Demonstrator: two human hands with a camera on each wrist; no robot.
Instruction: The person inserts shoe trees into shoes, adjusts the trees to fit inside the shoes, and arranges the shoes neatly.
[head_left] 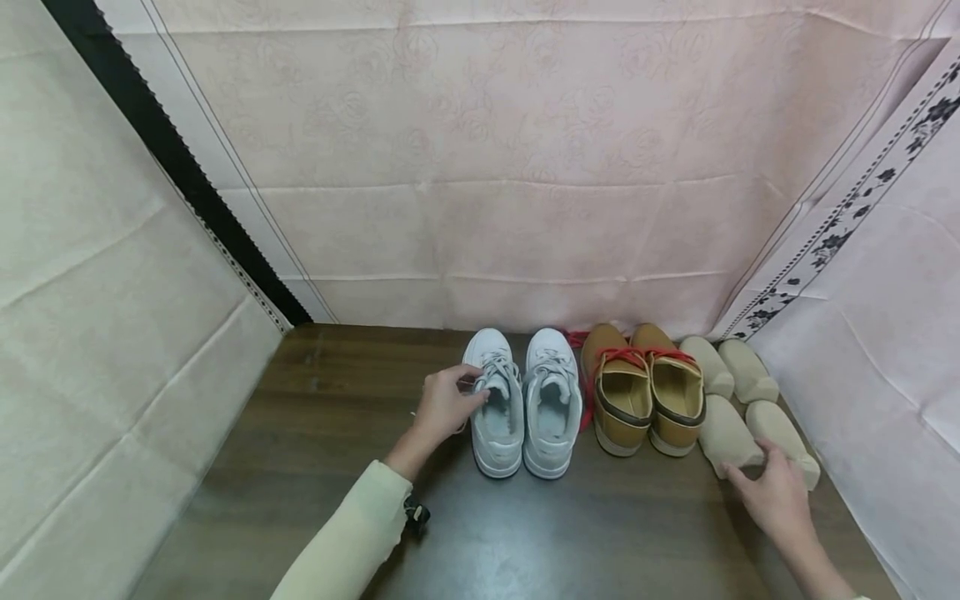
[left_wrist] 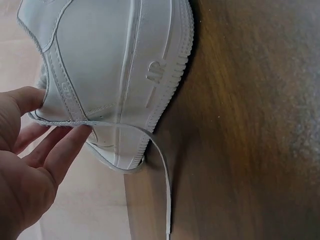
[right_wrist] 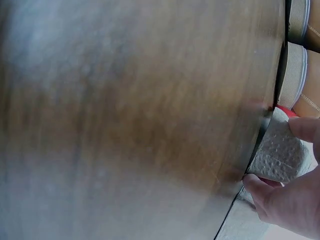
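Note:
My left hand (head_left: 446, 404) is at the outer side of the left white sneaker (head_left: 498, 454), pinching its collar edge between thumb and fingers. A loose white lace (left_wrist: 167, 185) runs over those fingertips in the left wrist view and trails to the floor. The second white sneaker (head_left: 552, 454) stands just to the right. Farther right, my right hand (head_left: 776, 500) grips the near end of a beige molded shoe insert (head_left: 727, 429), thumb on one side and fingers on the other. Its pitted end face shows in the right wrist view. Several similar inserts lie around it.
Two tan shoes (head_left: 618, 433) with red laces stand between the sneakers and the inserts. Behind the row hangs a pale cloth wall (head_left: 480, 250). Side walls (head_left: 112, 375) close in left and right. Beneath everything is dark wooden flooring (head_left: 525, 542).

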